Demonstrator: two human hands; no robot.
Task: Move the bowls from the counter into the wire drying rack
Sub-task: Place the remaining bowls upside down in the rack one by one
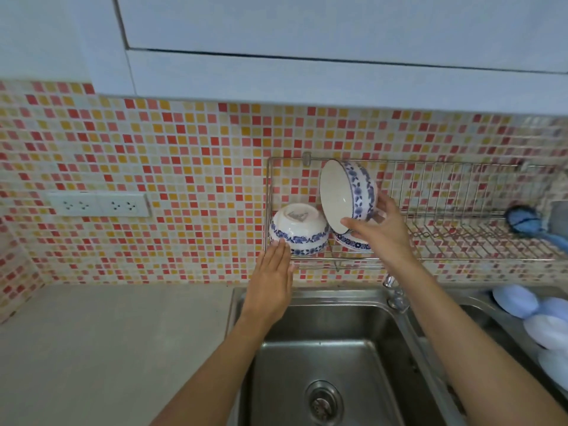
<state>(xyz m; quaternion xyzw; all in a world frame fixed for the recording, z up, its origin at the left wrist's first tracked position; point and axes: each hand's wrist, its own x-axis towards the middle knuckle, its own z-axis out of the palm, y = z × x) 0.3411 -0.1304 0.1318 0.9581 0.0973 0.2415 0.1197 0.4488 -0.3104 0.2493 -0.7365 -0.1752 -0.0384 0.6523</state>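
Observation:
A wire drying rack [455,241] hangs on the tiled wall above the sink. At its left end a white bowl with blue flowers [298,230] lies upside down. My left hand [272,282] is flat, its fingertips touching that bowl's lower rim. My right hand [379,230] grips a second blue-patterned bowl [345,192], tilted on its side with the opening facing left, inside the rack. A third bowl [350,242] lies under it, mostly hidden by my right hand.
A steel sink [325,348] with a drain sits below the rack, and a tap [393,290] stands behind my right forearm. Several pale blue plates [534,318] lie at the right. A blue brush [525,222] rests at the rack's right end. The grey counter [116,339] spreads left.

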